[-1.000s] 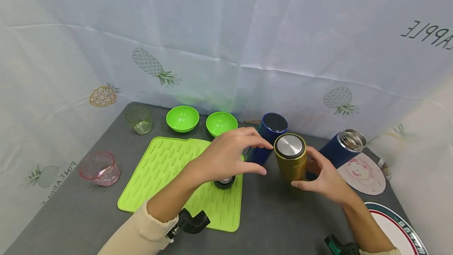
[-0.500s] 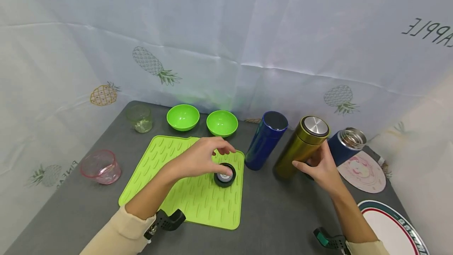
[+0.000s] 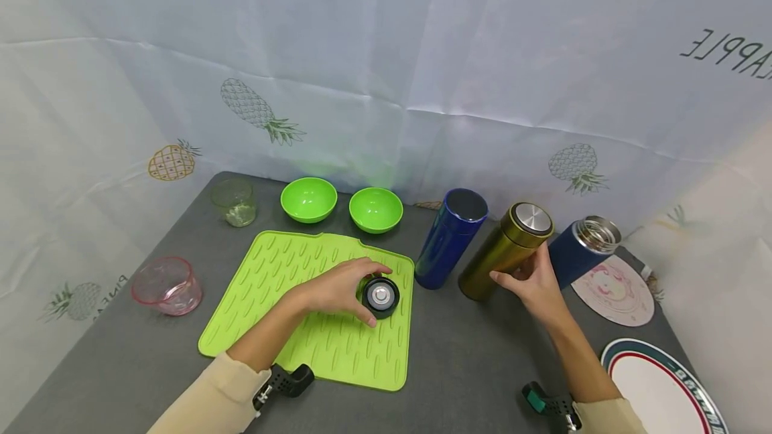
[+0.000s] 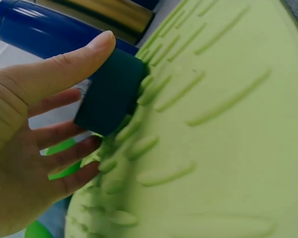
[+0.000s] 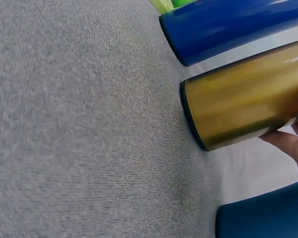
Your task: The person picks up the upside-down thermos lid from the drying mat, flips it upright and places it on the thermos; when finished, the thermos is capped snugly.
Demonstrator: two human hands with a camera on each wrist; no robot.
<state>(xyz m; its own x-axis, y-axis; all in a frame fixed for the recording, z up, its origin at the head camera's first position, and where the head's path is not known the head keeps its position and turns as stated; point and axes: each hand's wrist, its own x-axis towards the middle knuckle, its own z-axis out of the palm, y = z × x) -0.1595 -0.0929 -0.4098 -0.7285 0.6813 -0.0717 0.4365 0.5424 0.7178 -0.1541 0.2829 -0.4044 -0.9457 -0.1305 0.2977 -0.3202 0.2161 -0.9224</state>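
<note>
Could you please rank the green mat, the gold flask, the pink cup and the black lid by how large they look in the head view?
1. Green mat, clearly largest.
2. Gold flask.
3. Pink cup.
4. Black lid, smallest, partly covered by the left hand.

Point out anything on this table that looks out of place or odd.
One thing stands out: the dark blue flask at the right has no cap, its steel mouth bare, while a black cap sits apart on the green mat at the left hand. No spills or damage show.
</note>
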